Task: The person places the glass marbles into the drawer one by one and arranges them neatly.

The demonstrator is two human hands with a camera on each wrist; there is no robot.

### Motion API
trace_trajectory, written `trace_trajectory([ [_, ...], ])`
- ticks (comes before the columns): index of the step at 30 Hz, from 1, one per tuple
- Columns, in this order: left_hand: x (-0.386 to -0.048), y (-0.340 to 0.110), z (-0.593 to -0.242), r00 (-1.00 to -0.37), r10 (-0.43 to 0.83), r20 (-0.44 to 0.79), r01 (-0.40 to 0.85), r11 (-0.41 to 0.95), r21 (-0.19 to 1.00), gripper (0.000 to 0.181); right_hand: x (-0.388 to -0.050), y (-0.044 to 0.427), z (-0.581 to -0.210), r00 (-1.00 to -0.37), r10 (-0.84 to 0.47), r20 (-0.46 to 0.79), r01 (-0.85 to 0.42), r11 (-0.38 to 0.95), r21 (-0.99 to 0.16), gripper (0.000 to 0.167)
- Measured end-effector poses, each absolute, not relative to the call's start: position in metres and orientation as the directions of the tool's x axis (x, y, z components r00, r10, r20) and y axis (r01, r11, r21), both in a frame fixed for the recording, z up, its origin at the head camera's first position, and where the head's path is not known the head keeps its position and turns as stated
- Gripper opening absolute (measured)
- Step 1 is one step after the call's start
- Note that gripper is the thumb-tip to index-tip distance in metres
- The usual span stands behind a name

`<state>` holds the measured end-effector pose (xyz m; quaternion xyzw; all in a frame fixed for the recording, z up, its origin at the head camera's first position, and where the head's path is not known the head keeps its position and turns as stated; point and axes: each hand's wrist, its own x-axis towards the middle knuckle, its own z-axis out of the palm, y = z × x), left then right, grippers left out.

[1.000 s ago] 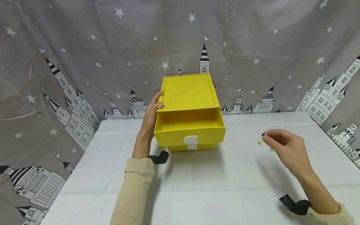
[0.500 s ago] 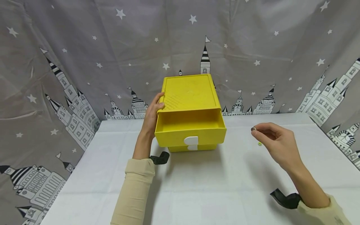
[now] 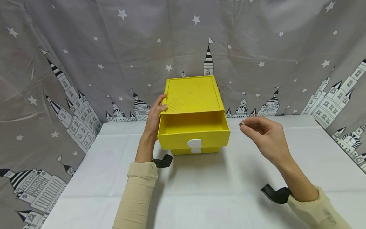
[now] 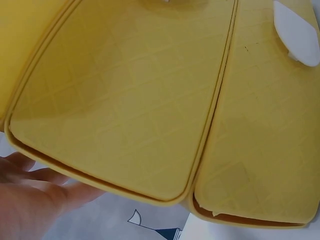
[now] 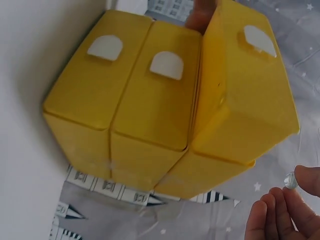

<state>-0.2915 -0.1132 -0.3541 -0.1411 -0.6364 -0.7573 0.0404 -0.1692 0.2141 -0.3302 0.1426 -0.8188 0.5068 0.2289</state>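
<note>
A yellow drawer unit (image 3: 194,95) stands at the back of the table, its top drawer (image 3: 194,138) pulled out; the visible inside of that drawer is bare yellow. My left hand (image 3: 152,119) rests against the unit's left side, fingertips at the top edge; in the left wrist view its fingers (image 4: 47,175) lie along the side. To the right of the drawer, my right hand (image 3: 267,136) pinches a small round glassy piece (image 5: 290,180) between thumb and fingertips, raised above the table. It looks dark in the head view and clear in the right wrist view; its kind is unclear.
Two lower drawers (image 5: 155,85) with white handles are closed. A white cloth (image 3: 206,197) covers the table. Behind it hangs a grey curtain (image 3: 128,47) printed with stars and castles.
My right hand has moved left and slightly away from me, towards the open drawer, carrying the small round piece. The small green pieces on the table are now hidden behind it. My left hand stays put.
</note>
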Motion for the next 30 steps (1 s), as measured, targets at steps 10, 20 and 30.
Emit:
trace_trajectory([
  [10, -0.291, -0.114, -0.352, -0.958, 0.122, 0.259, 0.232, -0.199, 0.952, 0.057, -0.176, 0.182, -0.314, -0.813, -0.044, 0.581, -0.553, 0.372, -0.745, 0.013],
  [20, -0.29, -0.113, -0.351, -0.961, 0.109, 0.254, 0.232, -0.18, 0.956, 0.056, -0.181, 0.16, -0.307, -0.79, -0.096, 0.606, -0.597, 0.347, -0.723, 0.011],
  [30, -0.289, -0.112, -0.352, -0.962, 0.11, 0.25, 0.225, -0.197, 0.954, 0.057, -0.184, 0.155, -0.31, -0.8, -0.105, 0.59, -0.582, 0.371, -0.724, 0.012],
])
